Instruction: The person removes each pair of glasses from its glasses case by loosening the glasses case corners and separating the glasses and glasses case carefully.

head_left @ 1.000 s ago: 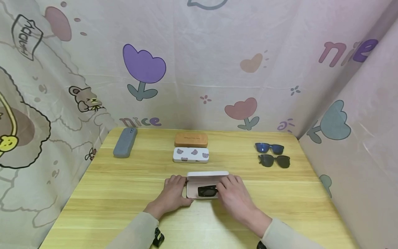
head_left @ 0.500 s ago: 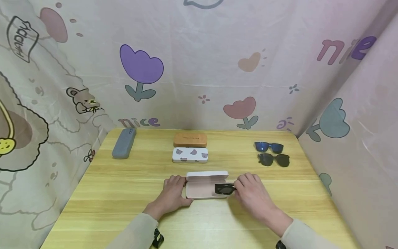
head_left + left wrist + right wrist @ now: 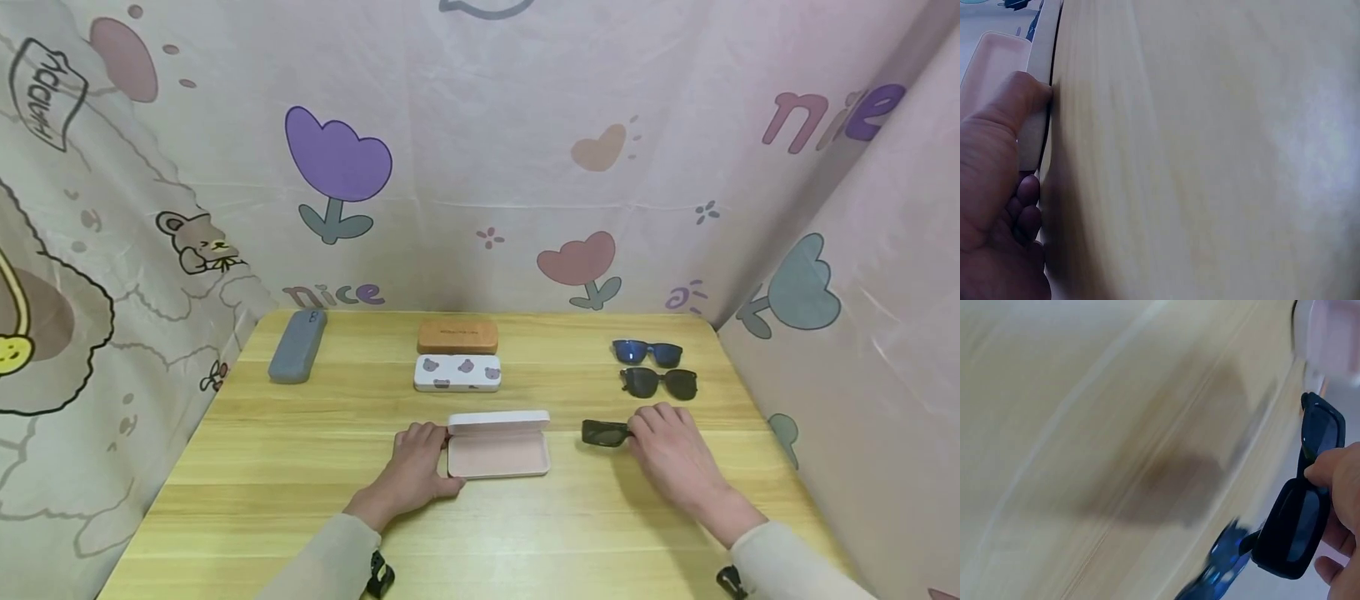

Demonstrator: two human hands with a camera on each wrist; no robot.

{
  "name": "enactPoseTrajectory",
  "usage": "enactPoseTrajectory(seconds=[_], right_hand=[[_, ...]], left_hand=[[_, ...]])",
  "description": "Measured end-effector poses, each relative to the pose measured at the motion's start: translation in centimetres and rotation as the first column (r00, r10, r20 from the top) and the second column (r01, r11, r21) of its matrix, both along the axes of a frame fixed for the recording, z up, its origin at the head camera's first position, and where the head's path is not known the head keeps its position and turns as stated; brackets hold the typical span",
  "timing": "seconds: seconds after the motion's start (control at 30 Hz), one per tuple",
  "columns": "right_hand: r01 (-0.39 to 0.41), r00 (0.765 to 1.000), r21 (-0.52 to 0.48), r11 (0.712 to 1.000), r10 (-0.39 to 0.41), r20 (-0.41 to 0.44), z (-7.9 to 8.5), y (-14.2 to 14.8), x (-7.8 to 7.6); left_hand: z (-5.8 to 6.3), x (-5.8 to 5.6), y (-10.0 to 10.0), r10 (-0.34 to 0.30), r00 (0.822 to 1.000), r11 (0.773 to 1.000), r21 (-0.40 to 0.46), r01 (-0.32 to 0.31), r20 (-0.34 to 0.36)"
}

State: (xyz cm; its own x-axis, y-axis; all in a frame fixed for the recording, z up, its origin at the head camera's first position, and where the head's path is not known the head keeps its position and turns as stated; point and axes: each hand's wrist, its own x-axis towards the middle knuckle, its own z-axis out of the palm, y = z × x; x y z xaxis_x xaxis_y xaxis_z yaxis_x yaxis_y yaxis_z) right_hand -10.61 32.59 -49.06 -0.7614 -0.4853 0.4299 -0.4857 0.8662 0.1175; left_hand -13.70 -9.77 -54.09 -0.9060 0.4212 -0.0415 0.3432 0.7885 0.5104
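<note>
A white glasses case (image 3: 498,458) with a pale pink lining stands open and empty at the middle front of the table. My left hand (image 3: 416,471) grips its left end, thumb on the front edge and fingers round the back. In the left wrist view the thumb (image 3: 1019,97) presses the case wall. To the right of the case, my right hand (image 3: 671,450) holds black rectangular sunglasses (image 3: 604,433) above the table. The right wrist view shows thumb and fingers pinching these sunglasses (image 3: 1291,528) near the bridge, with their shadow on the wood.
Behind the open case lie a white bear-print case (image 3: 457,373) and a brown case (image 3: 457,336). A grey-blue case (image 3: 297,347) is at the back left. Blue-lensed sunglasses (image 3: 647,353) and dark sunglasses (image 3: 660,383) lie at the back right, just beyond my right hand.
My right hand has lifted the black sunglasses out of the white case and carried them to the right. My left hand has kept its hold on the case.
</note>
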Motion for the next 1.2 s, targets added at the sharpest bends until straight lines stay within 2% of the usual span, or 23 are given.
enactPoseTrajectory(seconds=[0.23, 0.57, 0.87, 1.2], right_hand=[[0.091, 0.995, 0.049, 0.995, -0.093, 0.047, -0.4, 4.2, -1.1], [0.146, 0.986, 0.102, 0.984, -0.153, 0.065, -1.8, 8.5, -3.2], [0.164, 0.982, 0.101, 0.981, -0.172, 0.079, -2.5, 9.6, -4.4], [0.196, 0.975, 0.087, 0.977, -0.204, 0.093, -2.0, 9.2, -4.7]], left_hand=[[0.0, -0.1, 0.0, 0.0, 1.0, 1.0, 0.005, 0.0, 0.004], [-0.2, 0.2, -0.1, 0.001, 1.0, 1.0, -0.002, -0.001, 0.006], [0.0, 0.3, 0.0, -0.007, 1.0, 1.0, 0.001, 0.007, -0.007], [0.1, 0.1, 0.0, -0.01, 1.0, 1.0, 0.003, 0.01, -0.012]])
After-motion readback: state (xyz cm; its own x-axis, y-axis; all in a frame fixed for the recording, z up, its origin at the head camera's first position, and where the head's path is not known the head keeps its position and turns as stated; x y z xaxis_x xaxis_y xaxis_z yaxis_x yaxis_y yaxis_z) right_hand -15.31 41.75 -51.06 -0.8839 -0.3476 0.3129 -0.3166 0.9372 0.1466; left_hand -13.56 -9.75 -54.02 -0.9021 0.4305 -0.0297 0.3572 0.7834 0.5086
